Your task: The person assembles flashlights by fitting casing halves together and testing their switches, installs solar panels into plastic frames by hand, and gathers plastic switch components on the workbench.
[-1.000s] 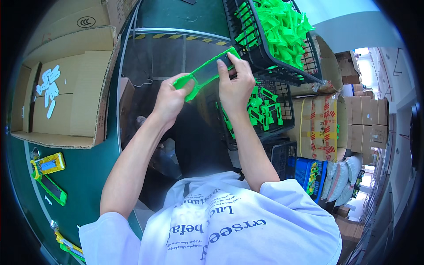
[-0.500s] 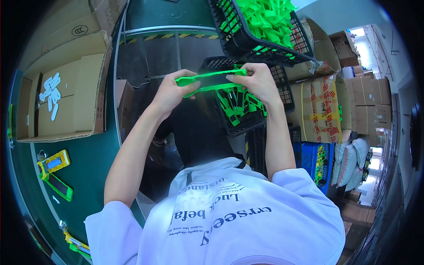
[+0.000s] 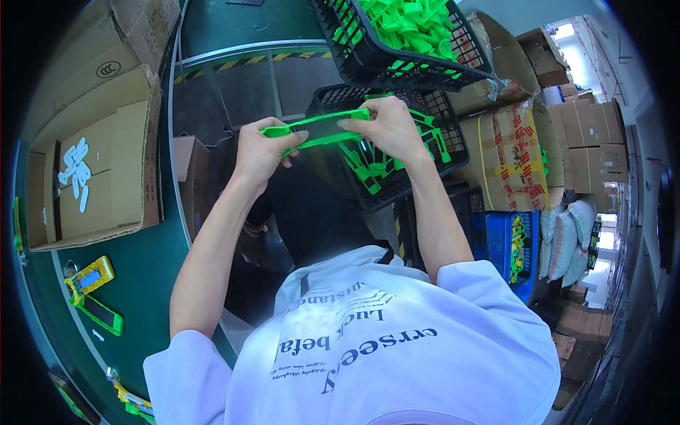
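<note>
A long bright green plastic frame with a dark panel (image 3: 322, 129) is stretched between my two hands, in the air above my lap. My left hand (image 3: 261, 149) is closed on its left end, thumb on the face. Its right end is pinched by my right hand (image 3: 391, 127), the thumb lying over the dark panel. Just beyond and below the right hand is a black plastic basket (image 3: 459, 147) holding several similar green frames (image 3: 367, 173). My fingers behind the piece are mostly hidden.
Higher up at the back stands another black basket (image 3: 338, 35) heaped with green plastic parts (image 3: 411, 25). On the green bench (image 3: 152, 265) at left are an open cardboard box (image 3: 131, 170) with white pieces (image 3: 74, 170) and a yellow-green tool (image 3: 92, 278). Cartons (image 3: 499, 156) and a blue crate (image 3: 501, 244) stand at right.
Both hands and the green frame have shifted slightly left, and the whole view has turned a little. More of the lower basket's frames show at its right side. Both grips look the same.
</note>
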`<control>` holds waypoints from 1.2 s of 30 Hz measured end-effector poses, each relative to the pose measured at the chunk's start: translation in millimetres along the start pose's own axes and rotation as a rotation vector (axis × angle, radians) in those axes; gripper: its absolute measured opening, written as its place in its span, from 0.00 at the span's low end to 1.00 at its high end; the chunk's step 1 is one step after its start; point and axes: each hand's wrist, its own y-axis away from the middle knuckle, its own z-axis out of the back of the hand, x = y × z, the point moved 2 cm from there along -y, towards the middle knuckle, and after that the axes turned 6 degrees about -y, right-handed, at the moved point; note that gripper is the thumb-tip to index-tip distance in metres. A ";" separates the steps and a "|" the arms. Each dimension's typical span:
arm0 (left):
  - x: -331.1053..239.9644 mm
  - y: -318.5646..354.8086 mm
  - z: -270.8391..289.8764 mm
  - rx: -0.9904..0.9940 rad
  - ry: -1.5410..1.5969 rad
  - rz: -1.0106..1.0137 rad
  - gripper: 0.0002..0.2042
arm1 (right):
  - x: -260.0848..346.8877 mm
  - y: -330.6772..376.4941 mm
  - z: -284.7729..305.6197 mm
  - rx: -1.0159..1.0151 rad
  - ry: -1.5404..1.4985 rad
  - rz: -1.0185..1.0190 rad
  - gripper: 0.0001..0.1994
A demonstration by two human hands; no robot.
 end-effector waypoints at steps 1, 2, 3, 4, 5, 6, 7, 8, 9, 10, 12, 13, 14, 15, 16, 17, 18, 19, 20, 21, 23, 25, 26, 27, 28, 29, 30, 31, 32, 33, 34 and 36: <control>-0.8 1.9 -0.2 -0.026 -0.002 -0.002 0.08 | 4.3 5.0 -3.8 -0.062 0.045 0.096 0.16; -2.8 2.9 -0.5 -0.027 -0.003 0.001 0.08 | 8.4 9.1 -6.0 -0.124 0.089 0.191 0.17; -5.8 3.9 -0.1 -0.042 0.022 0.012 0.09 | 11.7 10.4 -5.3 -0.123 0.087 0.189 0.17; -7.7 5.2 0.0 -0.052 0.046 0.025 0.09 | 18.4 12.5 -2.2 -0.095 0.096 0.123 0.18; -7.6 5.6 -0.2 -0.046 0.043 0.030 0.09 | 22.8 15.2 0.3 -0.068 0.104 0.056 0.20; -6.5 5.6 -0.1 -0.043 0.089 0.050 0.09 | 25.1 20.0 2.2 -0.070 0.102 0.047 0.20; -6.8 5.0 0.0 -0.043 0.135 0.067 0.09 | 28.7 24.9 5.2 -0.063 0.089 0.121 0.20; -6.9 4.4 0.7 -0.038 0.130 0.069 0.09 | 30.1 28.3 7.2 -0.057 0.077 0.193 0.20; -6.2 4.0 2.0 -0.013 0.116 0.097 0.09 | 28.5 29.5 8.6 -0.061 0.074 0.188 0.20; -4.5 3.2 2.2 0.013 0.102 0.124 0.09 | 26.8 31.1 10.0 -0.076 0.034 0.241 0.21; -3.0 3.1 1.6 0.085 0.062 0.111 0.15 | 24.4 36.3 13.8 -0.095 -0.008 0.290 0.21; -4.3 2.6 2.3 0.148 0.026 0.090 0.20 | 25.6 40.3 17.9 -0.064 -0.014 0.233 0.19; -2.0 2.5 3.7 0.149 0.024 0.086 0.20 | 25.0 43.3 21.9 -0.032 -0.021 0.177 0.17; 2.2 2.7 5.6 0.134 0.040 0.050 0.25 | 17.7 45.6 27.9 -0.056 0.085 0.057 0.17; 2.0 1.4 3.9 0.127 0.061 0.009 0.31 | 5.1 49.8 40.9 -0.089 0.198 -0.068 0.18; -3.2 0.2 3.6 0.131 0.063 -0.004 0.31 | -16.5 53.2 52.8 -0.096 0.293 -0.152 0.20; -5.8 -2.6 2.5 0.145 0.003 0.033 0.33 | -45.4 55.8 61.1 -0.102 0.387 -0.238 0.22; -7.4 -2.9 3.3 0.159 -0.060 0.072 0.36 | -67.8 59.3 63.4 -0.110 0.391 -0.235 0.22; -6.5 -3.2 6.1 0.159 -0.060 0.062 0.36 | -89.4 63.4 63.5 -0.132 0.485 -0.371 0.24; -0.6 -4.9 7.6 0.147 -0.087 0.079 0.35 | -100.7 67.1 66.1 -0.155 0.579 -0.509 0.26; 5.1 -5.1 9.0 0.137 -0.102 0.108 0.34 | -97.4 67.3 71.4 -0.235 0.551 -0.476 0.27; 2.5 -6.9 4.0 0.148 -0.132 0.127 0.31 | -102.3 57.5 86.0 -0.409 0.474 -0.362 0.27; 3.3 -6.5 2.8 0.156 -0.143 0.145 0.29 | -85.2 46.2 95.6 -0.408 0.348 -0.322 0.22; 4.8 -6.9 2.5 0.161 -0.149 0.141 0.29 | -64.0 35.4 105.1 -0.457 0.274 -0.270 0.19; 4.6 -7.3 3.9 0.134 -0.158 0.134 0.27 | -41.0 21.3 112.4 -0.506 0.196 -0.211 0.17; 6.0 -9.1 4.3 0.109 -0.168 0.127 0.24 | -24.8 3.9 118.4 -0.538 0.227 -0.074 0.15; 5.7 -7.4 7.0 0.101 -0.179 0.118 0.24 | -10.1 -16.9 121.2 -0.566 0.252 0.071 0.14; 8.3 -8.6 6.9 0.093 -0.177 0.118 0.22 | -4.0 -40.2 120.9 -0.488 0.324 0.106 0.14; 8.6 -9.3 8.0 0.080 -0.176 0.115 0.21 | 4.2 -65.7 121.4 -0.412 0.394 0.146 0.15; 7.4 -9.3 6.6 0.072 -0.180 0.111 0.18 | 2.9 -94.7 118.4 -0.348 0.495 0.145 0.16; 6.6 -10.0 4.8 0.086 -0.179 0.109 0.18 | -3.3 -118.7 111.7 -0.284 0.598 0.140 0.18; 8.9 -9.2 8.2 0.097 -0.171 0.101 0.17 | 4.2 -154.3 97.3 -0.224 0.686 0.123 0.20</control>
